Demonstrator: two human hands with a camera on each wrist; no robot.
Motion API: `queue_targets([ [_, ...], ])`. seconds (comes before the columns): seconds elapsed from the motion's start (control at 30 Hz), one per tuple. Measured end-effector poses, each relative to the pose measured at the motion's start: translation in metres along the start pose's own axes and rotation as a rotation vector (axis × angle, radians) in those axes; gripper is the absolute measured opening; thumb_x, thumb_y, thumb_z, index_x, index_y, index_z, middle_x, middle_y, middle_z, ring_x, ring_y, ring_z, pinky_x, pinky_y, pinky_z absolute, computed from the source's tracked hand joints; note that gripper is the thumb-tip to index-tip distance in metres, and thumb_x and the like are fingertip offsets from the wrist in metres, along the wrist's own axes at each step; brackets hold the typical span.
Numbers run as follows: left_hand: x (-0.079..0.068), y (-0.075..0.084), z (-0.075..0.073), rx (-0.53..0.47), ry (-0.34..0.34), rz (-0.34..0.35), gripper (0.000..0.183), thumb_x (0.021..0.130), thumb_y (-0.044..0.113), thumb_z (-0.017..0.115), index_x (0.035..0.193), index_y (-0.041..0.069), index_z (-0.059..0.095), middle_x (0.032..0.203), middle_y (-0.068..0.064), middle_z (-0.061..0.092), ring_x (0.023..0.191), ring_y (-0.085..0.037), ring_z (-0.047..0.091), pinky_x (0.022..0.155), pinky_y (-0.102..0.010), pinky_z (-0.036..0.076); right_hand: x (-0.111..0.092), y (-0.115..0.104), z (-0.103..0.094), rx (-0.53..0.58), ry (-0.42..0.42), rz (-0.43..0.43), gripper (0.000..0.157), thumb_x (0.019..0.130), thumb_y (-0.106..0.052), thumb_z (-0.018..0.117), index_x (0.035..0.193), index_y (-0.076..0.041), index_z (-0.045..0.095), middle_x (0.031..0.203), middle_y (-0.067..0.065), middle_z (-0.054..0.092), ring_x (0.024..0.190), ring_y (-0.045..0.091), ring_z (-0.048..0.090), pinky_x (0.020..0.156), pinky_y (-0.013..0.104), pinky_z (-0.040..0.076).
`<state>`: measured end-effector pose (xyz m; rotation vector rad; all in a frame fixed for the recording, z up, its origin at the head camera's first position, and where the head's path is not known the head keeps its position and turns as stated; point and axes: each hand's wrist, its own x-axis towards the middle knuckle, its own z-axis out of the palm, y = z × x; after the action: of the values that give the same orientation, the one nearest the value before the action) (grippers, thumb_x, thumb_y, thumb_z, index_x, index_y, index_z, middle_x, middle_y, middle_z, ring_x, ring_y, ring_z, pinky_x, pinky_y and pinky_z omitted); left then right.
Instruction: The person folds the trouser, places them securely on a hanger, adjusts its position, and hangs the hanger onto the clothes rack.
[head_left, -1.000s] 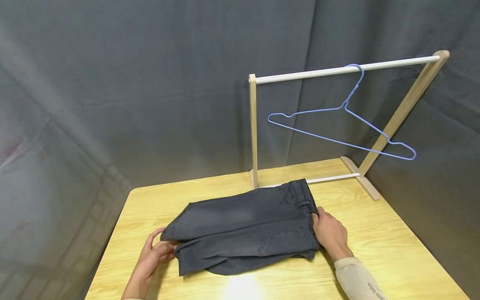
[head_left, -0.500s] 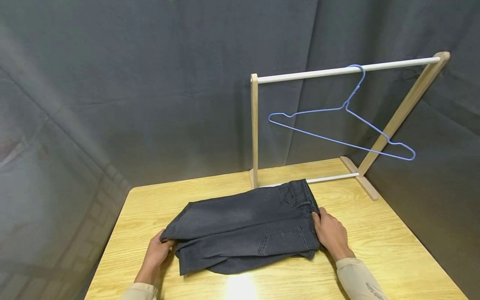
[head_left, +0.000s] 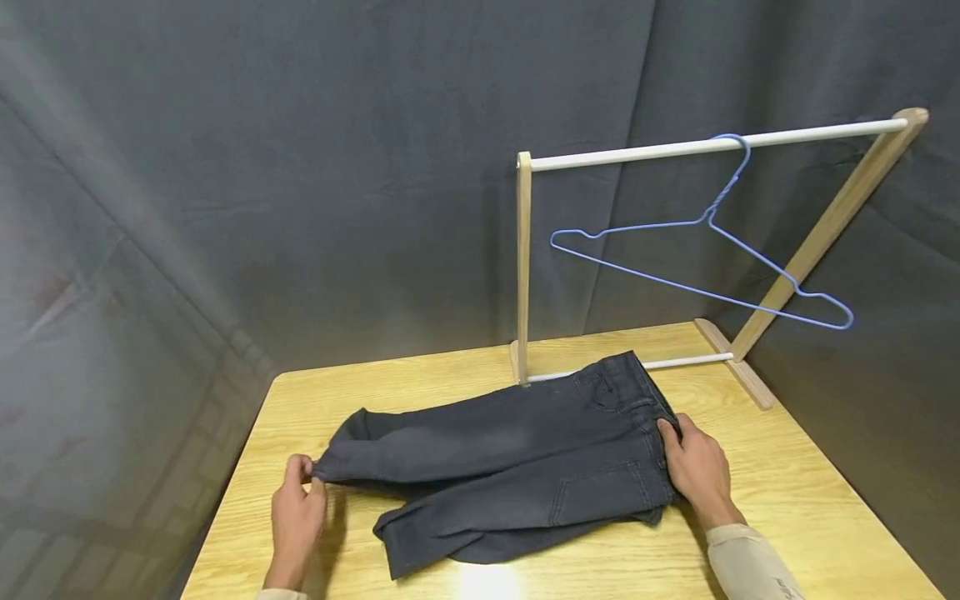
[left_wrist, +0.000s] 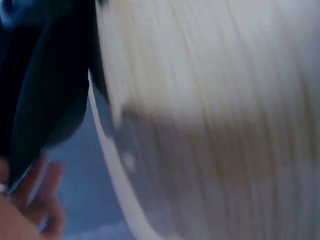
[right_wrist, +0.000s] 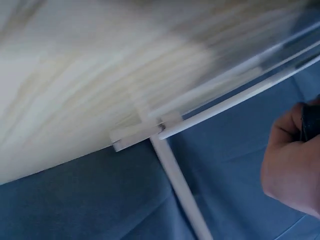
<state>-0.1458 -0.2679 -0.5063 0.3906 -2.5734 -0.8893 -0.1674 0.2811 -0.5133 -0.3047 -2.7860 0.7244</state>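
Note:
Dark grey jeans (head_left: 517,450) lie across the table, waistband to the right and legs to the left, the two legs spread apart at their ends. My left hand (head_left: 297,510) pinches the far leg's end between thumb and fingers. At the other end my right hand (head_left: 697,468) grips the waistband, thumb on top and fingers hidden by the cloth. In the left wrist view, blurred, the left hand (left_wrist: 35,210) holds the dark cloth at the left edge. The right wrist view catches the right hand (right_wrist: 295,165) curled round a bit of dark cloth.
Behind the jeans stands a wooden rack (head_left: 523,267) with a white top rail (head_left: 637,154). A blue wire hanger (head_left: 708,218) hangs from that rail. Grey curtains (head_left: 375,183) enclose the wood-grain table (head_left: 795,517) at the back and sides.
My left hand has taken hold of the far leg's end and drawn it left, away from the near leg. The jeans' waistband and right hand have shifted slightly right in view.

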Motion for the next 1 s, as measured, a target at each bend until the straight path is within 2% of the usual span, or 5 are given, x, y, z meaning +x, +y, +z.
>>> queue_targets([
  [0.13,0.002,-0.002,-0.002,0.085,0.142,0.103,0.012,0.087,0.001,0.055,0.099,0.004,0.052,0.083,-0.019,0.066,0.066,-0.033,0.058,0.056,-0.040,0.038,0.001,0.008,-0.001,-0.044,-0.055,0.012,0.051,0.102,-0.044,0.030,0.116,-0.002,0.055,0.106,0.032,0.064,0.091,0.053,0.060,0.061,0.054,0.046],
  [0.37,0.001,-0.017,0.005,0.019,-0.295,0.010,0.048,0.089,0.002,0.055,0.135,0.008,0.044,0.124,-0.026,0.060,0.102,-0.039,0.063,0.081,-0.047,0.052,0.005,0.015,0.002,-0.076,-0.191,0.039,0.060,0.102,-0.047,0.024,0.123,0.002,0.051,0.109,0.035,0.061,0.091,0.053,0.061,0.061,0.054,0.048],
  [0.5,-0.002,-0.023,0.004,0.036,-0.374,-0.019,0.047,0.089,-0.001,0.052,0.135,0.002,0.045,0.132,-0.029,0.054,0.122,-0.047,0.052,0.097,-0.056,0.045,0.007,0.016,0.006,-0.087,-0.221,0.047,0.060,0.102,-0.047,0.024,0.123,0.002,0.051,0.109,0.035,0.061,0.090,0.052,0.061,0.061,0.054,0.048],
  [0.77,-0.008,-0.019,0.006,0.151,-0.136,0.046,0.034,0.080,-0.006,0.062,0.113,0.002,0.063,0.113,-0.021,0.067,0.106,-0.043,0.062,0.088,-0.054,0.049,0.010,0.015,0.002,-0.084,-0.245,0.025,0.059,0.102,-0.045,0.025,0.120,0.004,0.052,0.108,0.035,0.061,0.089,0.052,0.061,0.061,0.054,0.048],
  [1.0,-0.010,-0.019,0.002,0.257,-0.171,0.063,0.039,0.077,-0.004,0.060,0.115,0.004,0.062,0.110,-0.021,0.068,0.097,-0.045,0.064,0.076,-0.057,0.050,0.010,0.016,0.006,-0.092,-0.272,0.021,0.059,0.103,-0.044,0.024,0.122,0.005,0.050,0.110,0.036,0.060,0.093,0.053,0.060,0.064,0.055,0.049],
])
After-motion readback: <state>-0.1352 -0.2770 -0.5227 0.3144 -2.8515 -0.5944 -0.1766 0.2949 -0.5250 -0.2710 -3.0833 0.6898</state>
